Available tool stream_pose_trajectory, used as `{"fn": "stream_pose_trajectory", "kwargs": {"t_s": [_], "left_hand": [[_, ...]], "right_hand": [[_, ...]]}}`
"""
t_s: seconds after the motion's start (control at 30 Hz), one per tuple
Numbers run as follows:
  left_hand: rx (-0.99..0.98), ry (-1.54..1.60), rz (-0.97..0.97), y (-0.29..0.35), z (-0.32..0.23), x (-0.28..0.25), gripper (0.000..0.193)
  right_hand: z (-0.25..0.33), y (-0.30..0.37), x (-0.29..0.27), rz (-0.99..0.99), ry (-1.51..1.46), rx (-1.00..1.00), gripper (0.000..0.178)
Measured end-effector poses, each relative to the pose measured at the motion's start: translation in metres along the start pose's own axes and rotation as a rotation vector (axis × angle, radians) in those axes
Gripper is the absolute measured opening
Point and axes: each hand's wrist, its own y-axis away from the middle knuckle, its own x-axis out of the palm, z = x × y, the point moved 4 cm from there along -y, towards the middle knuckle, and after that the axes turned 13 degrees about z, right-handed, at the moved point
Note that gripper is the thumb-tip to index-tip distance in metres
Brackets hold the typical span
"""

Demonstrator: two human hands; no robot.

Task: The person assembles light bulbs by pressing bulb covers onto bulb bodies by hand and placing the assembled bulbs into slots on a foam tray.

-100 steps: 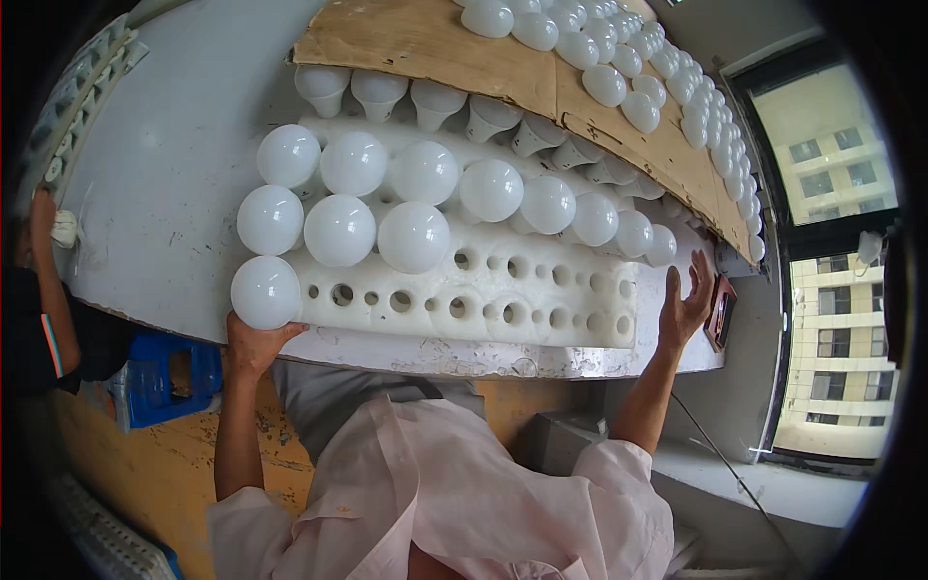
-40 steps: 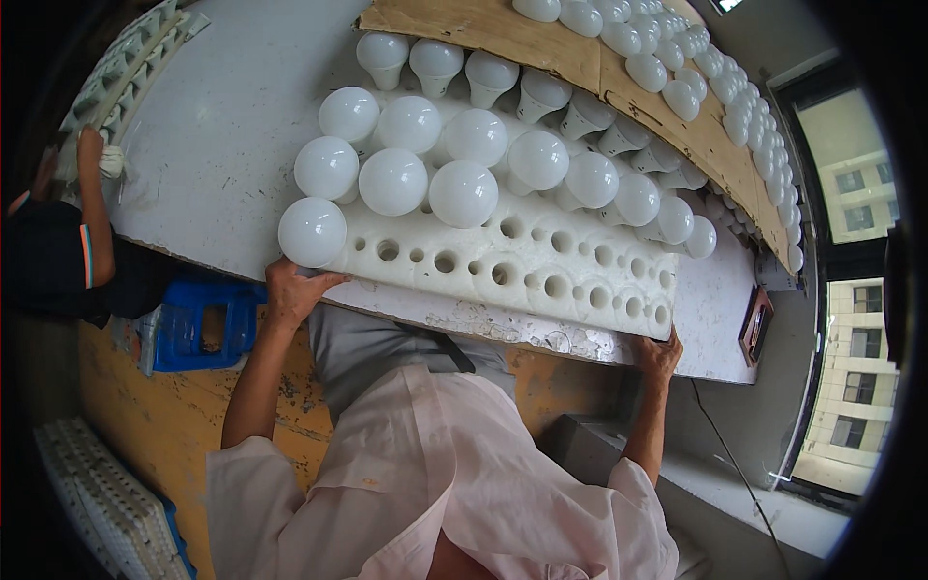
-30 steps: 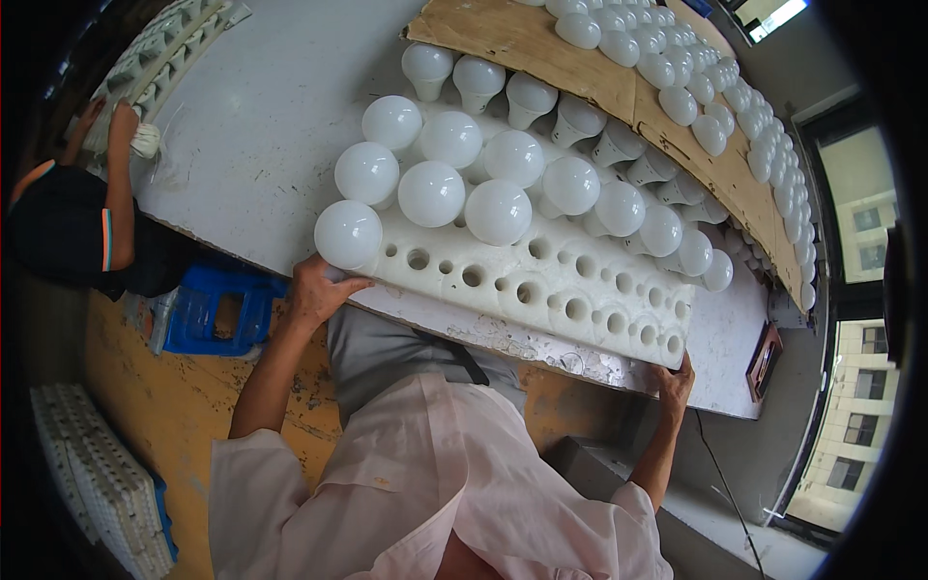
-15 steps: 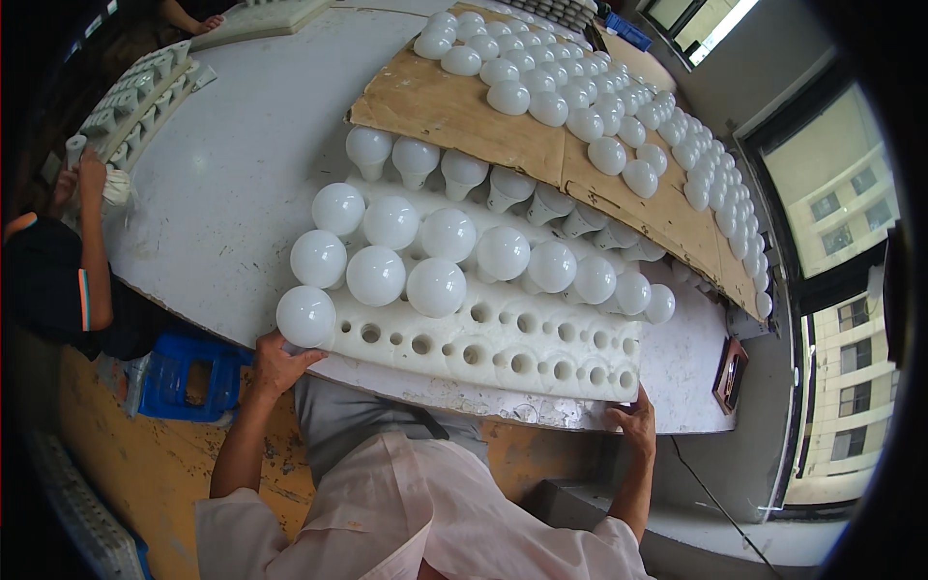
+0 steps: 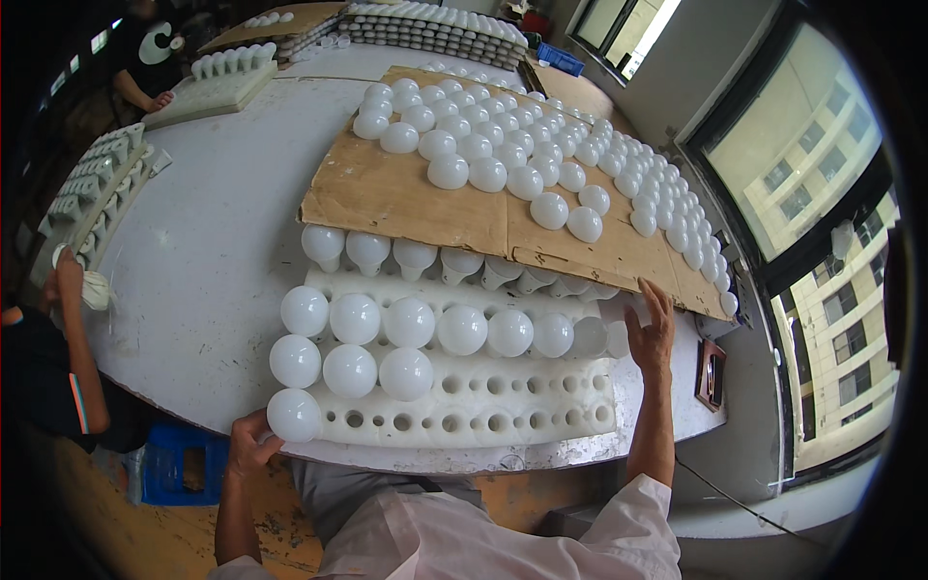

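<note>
A white foam tray (image 5: 464, 435) with rows of round holes lies at the table's near edge. Round white light bulbs (image 5: 406, 373) fill its back row and part of its left side; its right front holes are bare. My left hand (image 5: 251, 445) is closed on the tray's near left corner, right beside the corner bulb (image 5: 293, 415). Over the tray's right end, my right hand (image 5: 653, 333) is raised with fingers stretched out. Its fingertips are at the edge of a cardboard sheet (image 5: 406, 213); whether they touch it I cannot tell.
The cardboard carries many white bulb domes (image 5: 474, 147) and sits above another row of bulbs (image 5: 367, 253). A co-worker's arm (image 5: 77, 338) is at the left by stacked trays (image 5: 92, 193). Another person stands at the far left. A blue stool (image 5: 179, 464) is below the table; windows line the right.
My right hand has let go of the tray's right corner and moved up and away to the cardboard's edge. My left hand stays at the left corner. The view has tilted upward.
</note>
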Motion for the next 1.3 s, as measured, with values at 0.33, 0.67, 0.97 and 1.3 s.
{"fn": "stream_pose_trajectory", "kwargs": {"t_s": [0.33, 0.67, 0.97, 1.3], "left_hand": [[-0.006, 0.143, -0.63, -0.023, 0.066, -0.027, 0.025], [-0.077, -0.056, -0.885, -0.016, 0.07, -0.021, 0.018], [-0.051, -0.225, -0.98, -0.015, 0.072, -0.015, 0.018], [0.007, -0.301, -0.897, -0.019, 0.058, -0.014, 0.016]], "right_hand": [[0.0, -0.16, 0.074, 0.289, -0.232, 0.084, 0.072], [0.059, -0.174, 0.082, 0.466, -0.12, -0.156, 0.063], [0.043, -0.156, 0.067, 0.269, 0.144, -0.063, 0.045], [0.075, 0.0, 0.029, 0.334, -1.43, 0.032, 0.052]]}}
